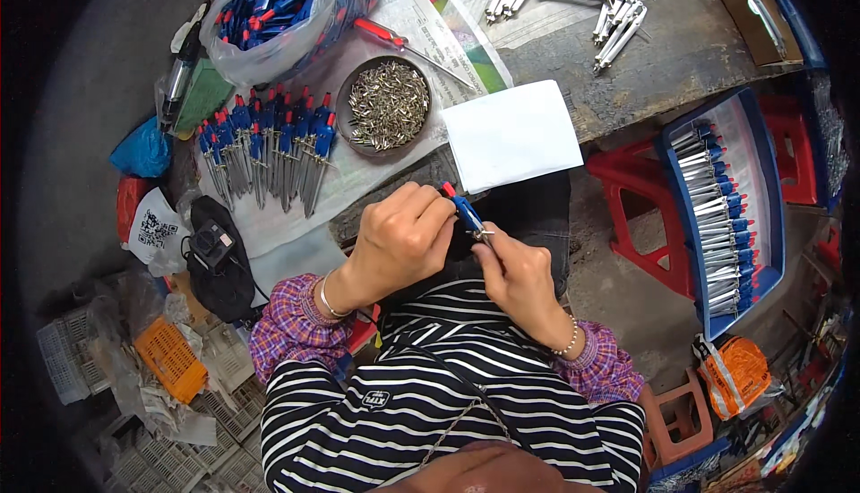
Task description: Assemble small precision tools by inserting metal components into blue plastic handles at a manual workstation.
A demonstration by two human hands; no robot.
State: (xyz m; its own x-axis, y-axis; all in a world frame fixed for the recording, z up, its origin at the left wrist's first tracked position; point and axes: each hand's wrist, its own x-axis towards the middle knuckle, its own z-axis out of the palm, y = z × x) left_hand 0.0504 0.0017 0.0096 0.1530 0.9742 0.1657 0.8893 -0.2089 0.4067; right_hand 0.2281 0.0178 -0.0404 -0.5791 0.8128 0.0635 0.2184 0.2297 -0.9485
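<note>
Where hands [403, 238] meet: screw bowl [388, 104] beyond.

Blue plastic compass [466, 215] with shiny metal legs; metal bowl [389, 104] of glossy screws; worn rough tabletop [681, 45].

At the centre of the frame, the left hand [400, 240] and the right hand [518, 276] together pinch a blue compass with a red tip [464, 213]. Above it, a round metal dish of small screws [389, 103] sits beside a row of finished compasses [267, 148] at upper left. A white sheet [512, 133] lies just right of the dish. A blue tray of compasses [726, 211] stands at right.
</note>
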